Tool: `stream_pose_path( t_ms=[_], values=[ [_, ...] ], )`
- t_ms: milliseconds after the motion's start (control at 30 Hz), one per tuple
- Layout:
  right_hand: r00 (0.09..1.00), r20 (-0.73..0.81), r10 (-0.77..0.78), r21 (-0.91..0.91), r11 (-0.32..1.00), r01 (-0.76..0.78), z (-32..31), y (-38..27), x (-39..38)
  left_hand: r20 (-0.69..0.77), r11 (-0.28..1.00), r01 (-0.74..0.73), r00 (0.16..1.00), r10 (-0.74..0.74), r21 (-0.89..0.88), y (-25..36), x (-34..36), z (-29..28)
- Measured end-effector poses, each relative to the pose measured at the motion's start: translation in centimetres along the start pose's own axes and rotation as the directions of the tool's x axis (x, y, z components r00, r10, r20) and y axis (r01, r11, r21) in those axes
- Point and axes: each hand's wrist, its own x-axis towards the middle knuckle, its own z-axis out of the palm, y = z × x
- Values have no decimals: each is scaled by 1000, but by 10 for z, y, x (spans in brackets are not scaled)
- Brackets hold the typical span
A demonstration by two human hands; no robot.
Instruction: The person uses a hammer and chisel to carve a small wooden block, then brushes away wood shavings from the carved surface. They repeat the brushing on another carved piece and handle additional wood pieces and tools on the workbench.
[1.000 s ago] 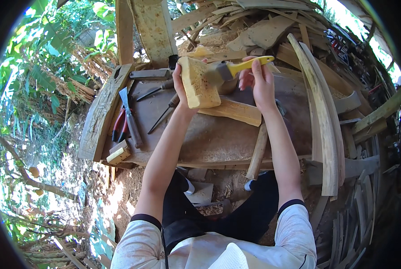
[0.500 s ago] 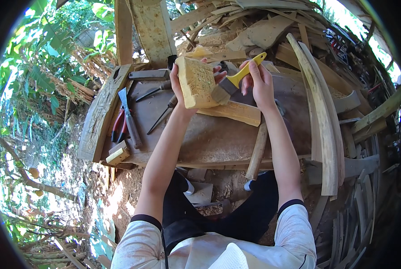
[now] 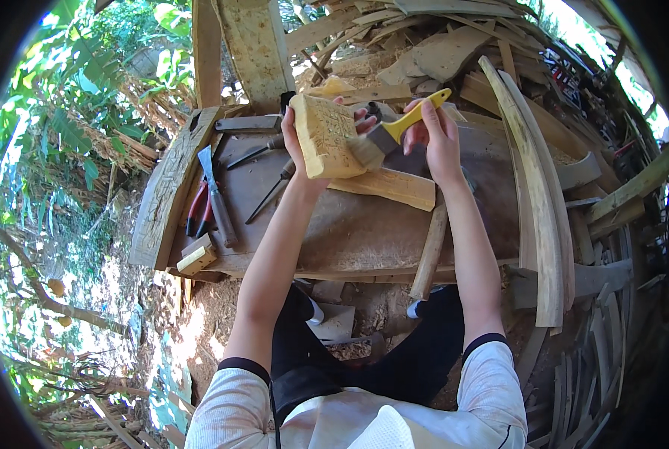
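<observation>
My left hand [image 3: 297,146] holds up a pale yellow carved wood block [image 3: 325,138], its marked face tilted toward me; some of the fingers show past its far right edge. In my right hand [image 3: 438,142] is a paintbrush [image 3: 388,136] with a yellow handle and a metal band. Its bristles touch the right side of the block's face. Below the block, a longer light wood piece [image 3: 394,188] lies on the brown work table [image 3: 364,239]. A round wooden stick [image 3: 429,254] leans over the table's near edge below my right forearm.
To the left on the table lie a blue-bladed chisel [image 3: 216,198], red-handled pliers [image 3: 199,209], thin dark-handled tools [image 3: 271,191] and a small wood block [image 3: 196,258]. Long curved planks [image 3: 533,202] stand at the right. Scrap wood [image 3: 432,56] is piled behind.
The brush in my right hand has moved slightly left and up across the block's face. My left hand has raised the block a little.
</observation>
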Motion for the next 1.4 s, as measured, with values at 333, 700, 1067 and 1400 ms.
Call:
stream_pose_path(
  t_ms=[333, 700, 1067, 1400],
  values=[
    [990, 106, 95, 18, 995, -97, 4, 3, -3, -90, 994, -40, 995, 49, 98, -3, -1, 3],
    [982, -157, -106, -219, 973, 70, 13, 0, 0, -97, 974, -165, 979, 181, 154, -5, -1, -7],
    [918, -386, -85, -75, 995, 61, -6, 13, 7, -84, 962, -185, 975, 204, 200, -13, 3, -5],
    [826, -538, -168, -318, 948, -14, -44, 35, 17, 77, -400, 139, 875, 478, 906, 38, -41, 35]
  ],
)
